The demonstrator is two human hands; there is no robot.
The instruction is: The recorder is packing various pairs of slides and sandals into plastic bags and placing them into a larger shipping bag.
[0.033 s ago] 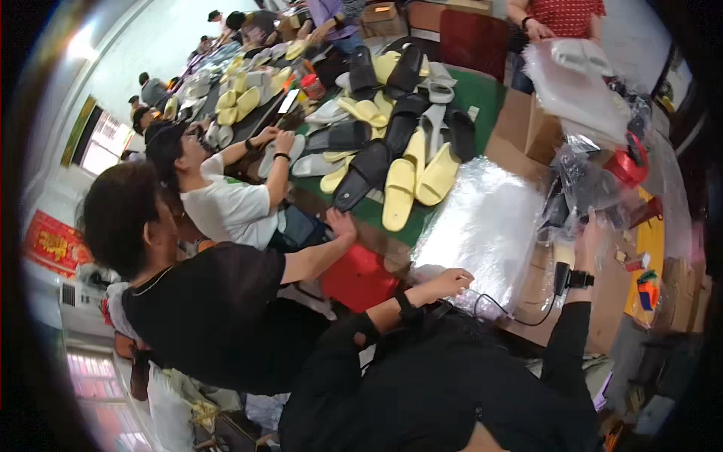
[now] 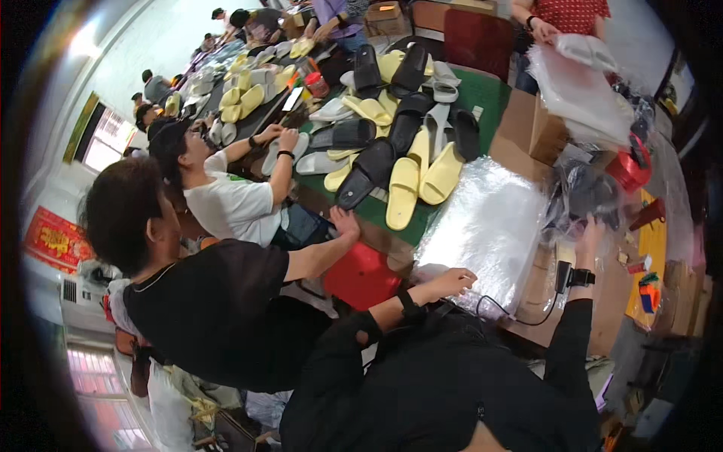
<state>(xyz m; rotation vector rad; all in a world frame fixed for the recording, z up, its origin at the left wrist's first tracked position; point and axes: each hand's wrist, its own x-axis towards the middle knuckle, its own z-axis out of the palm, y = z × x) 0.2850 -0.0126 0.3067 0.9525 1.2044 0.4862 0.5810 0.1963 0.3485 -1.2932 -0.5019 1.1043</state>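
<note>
On one stack of clear bags (image 2: 486,226) left hand (image 2: 452,282) rests spread; right hand (image 2: 590,232) grips bagged slippers (image 2: 591,194)

Clear plastic bags stack (image 2: 482,226), brown carton (image 2: 538,128)

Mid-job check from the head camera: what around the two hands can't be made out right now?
- Right hand: its fingers reach into crinkled clear plastic bags; glare hides what they touch.
- Left hand: rests on the shiny stack of clear plastic sheets; a grip cannot be told.
- Small orange object: too small to identify.
- Far yellow and black foam slippers: pairs overlap, blurred toward the rim.
</note>
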